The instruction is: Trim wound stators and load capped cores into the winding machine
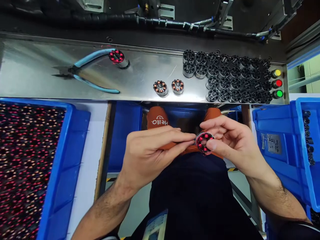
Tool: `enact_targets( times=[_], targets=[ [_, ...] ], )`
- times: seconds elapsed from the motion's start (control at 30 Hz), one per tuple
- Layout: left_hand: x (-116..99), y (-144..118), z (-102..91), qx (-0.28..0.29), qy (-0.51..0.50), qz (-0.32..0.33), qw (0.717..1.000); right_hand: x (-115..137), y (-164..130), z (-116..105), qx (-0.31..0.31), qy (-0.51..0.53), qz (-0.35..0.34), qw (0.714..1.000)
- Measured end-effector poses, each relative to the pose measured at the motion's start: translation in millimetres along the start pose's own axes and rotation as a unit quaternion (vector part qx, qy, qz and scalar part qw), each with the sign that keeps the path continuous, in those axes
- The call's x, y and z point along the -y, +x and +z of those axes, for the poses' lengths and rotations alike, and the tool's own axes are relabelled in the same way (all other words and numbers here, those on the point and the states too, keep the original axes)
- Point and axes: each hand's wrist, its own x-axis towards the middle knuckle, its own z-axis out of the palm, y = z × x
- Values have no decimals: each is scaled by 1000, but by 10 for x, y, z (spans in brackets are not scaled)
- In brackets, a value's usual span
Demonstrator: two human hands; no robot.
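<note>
My right hand (pixel 231 141) grips a motor stator (pixel 200 146), a ring with red wire coils, its thumb over the face and its fingers behind. Pressed together, the thumb and index finger of my left hand (pixel 157 146) meet the ring's left rim; whatever is pinched there is too small to make out. Both hands are above my lap, in front of the metal ledge (pixel 142 73). On that ledge lie two stators with copper-coloured coils, one left (pixel 160 87) and one right (pixel 177 86). Another red-coil stator (pixel 117 57) stands by the handle of blue-handled cutting pliers (pixel 87 71).
Rows of black-topped stator cores (pixel 225 76) fill the ledge's right part, beside yellow, red and green buttons (pixel 277 83). A blue bin (pixel 75 133) of wound stators is at left; another blue bin (pixel 275 123) stands at right. Black cabling (pixel 155 22) runs behind.
</note>
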Motion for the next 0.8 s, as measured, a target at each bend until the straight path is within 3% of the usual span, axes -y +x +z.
enact_targets(
  times=[0.13, 0.27, 0.37, 0.47, 0.57, 0.7, 0.8],
  targets=[
    [176, -85, -87, -11, 71, -15, 997, -22, 9, -51, -17, 21, 0, 1000],
    [366, -208, -84, -89, 130, -115, 981, -43, 40, -38, -102, 72, -11, 992],
    [299, -230, 111, -123, 25, -144, 982, -86, 88, 49, -127, 104, 2, 986],
    [112, -144, 372, -145, -113, -89, 979, -134, 133, 155, -118, 138, 18, 983],
    [-11, -22, 544, -194, -135, -64, 969, -174, 145, 212, -119, 128, 15, 984],
    [-48, 28, 615, -240, -120, -50, 962, -245, 130, 218, -122, 100, -20, 987],
    [-1, -14, 653, -232, -213, -104, 943, -302, 133, 222, -123, 125, -33, 984]
  ],
)
